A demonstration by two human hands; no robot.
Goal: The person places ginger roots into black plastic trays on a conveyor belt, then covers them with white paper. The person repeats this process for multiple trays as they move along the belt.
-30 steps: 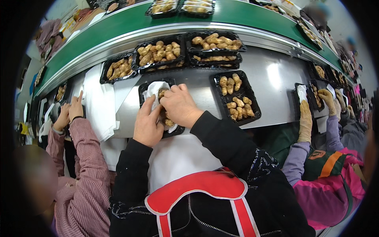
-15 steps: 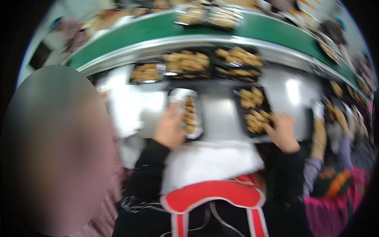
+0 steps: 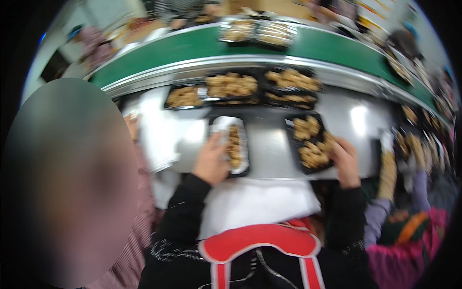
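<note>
My left hand [image 3: 211, 160] is closed on the left side of a small white tray [image 3: 222, 123] that stands in or on a black tray [image 3: 244, 172]. A row of brown food pieces [image 3: 234, 147] shows along the white tray's right half. On the right, my right hand [image 3: 345, 161] pinches a lumpy brown food piece [image 3: 329, 140] at the right edge of another black tray [image 3: 293, 156]. That tray carries two clusters of similar brown pieces [image 3: 313, 154]. Blur hides the exact kind of food.
Filled black trays [image 3: 231, 100] stand in a row, partly stacked, at the table's far side. Beyond a metal rail [image 3: 317, 65] runs a green conveyor belt [image 3: 192, 41] with two wrapped packs [image 3: 260, 32]. One person [image 3: 72, 192] is close on my left; gloved co-worker arms [image 3: 388, 176] are at right.
My right hand has shifted from the right tray's edge to a pinch on a brown piece there. My left hand stays at the white tray. The whole view has shifted slightly.
</note>
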